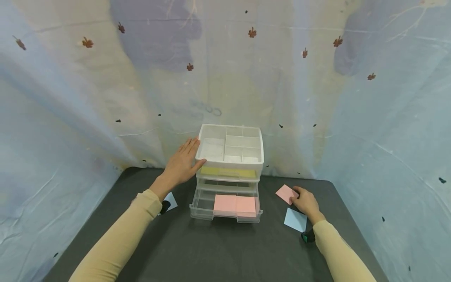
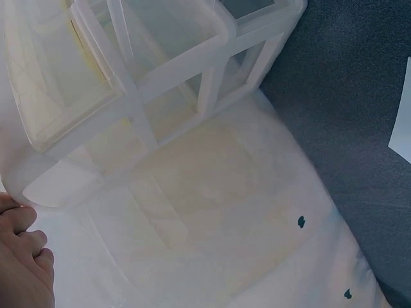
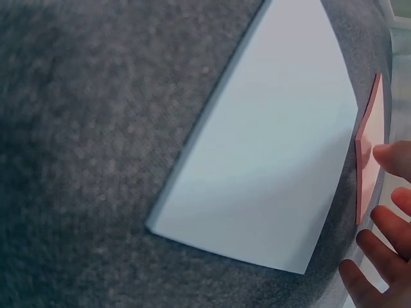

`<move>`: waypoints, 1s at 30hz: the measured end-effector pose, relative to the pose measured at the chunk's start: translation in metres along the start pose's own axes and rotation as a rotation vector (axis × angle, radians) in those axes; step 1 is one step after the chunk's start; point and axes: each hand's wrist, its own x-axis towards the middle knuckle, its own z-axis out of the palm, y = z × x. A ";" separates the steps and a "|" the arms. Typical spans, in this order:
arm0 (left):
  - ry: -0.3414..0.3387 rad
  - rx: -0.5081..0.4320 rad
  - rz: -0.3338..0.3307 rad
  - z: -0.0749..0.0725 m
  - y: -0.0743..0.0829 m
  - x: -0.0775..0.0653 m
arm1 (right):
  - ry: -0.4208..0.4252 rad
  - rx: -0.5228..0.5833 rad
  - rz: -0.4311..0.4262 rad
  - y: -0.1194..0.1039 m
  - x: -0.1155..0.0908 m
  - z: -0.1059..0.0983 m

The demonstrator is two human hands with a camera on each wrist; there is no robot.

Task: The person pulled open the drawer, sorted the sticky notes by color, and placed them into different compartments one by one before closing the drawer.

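My left hand [image 1: 181, 164] rests with straight fingers against the left side of a white plastic drawer organizer [image 1: 230, 161]. The organizer's clear lower drawer [image 1: 204, 200] is pulled out, and two pink sticky note pads [image 1: 225, 203] lie side by side in its right part. Yellow notes [image 1: 229, 172] show through the upper drawer. On the right, my right hand [image 1: 306, 201] is at a loose pink sticky note pad [image 1: 284, 192]. In the right wrist view its thumb [image 3: 388, 157] is at the pad's face, and the other fingers are spread, not curled round it.
A light blue sticky note pad [image 1: 295, 220] lies just in front of the pink one, near the right wrist. Another blue pad [image 1: 171, 201] sits left of the organizer, partly hidden by the left wrist. A patterned cloth [image 1: 229, 90] hangs behind the dark table [image 1: 225, 254].
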 end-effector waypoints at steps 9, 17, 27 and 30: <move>-0.002 0.006 0.002 0.001 0.001 0.001 | -0.029 -0.019 -0.015 -0.001 -0.003 -0.001; 0.006 0.007 0.001 0.002 0.000 0.001 | -0.025 -0.017 -0.041 -0.003 -0.004 -0.002; 0.007 0.011 0.003 0.002 0.000 0.000 | -0.031 0.046 -0.074 -0.003 -0.004 -0.004; 0.007 0.012 -0.001 0.002 0.000 0.000 | -0.025 0.057 -0.074 -0.003 -0.004 -0.004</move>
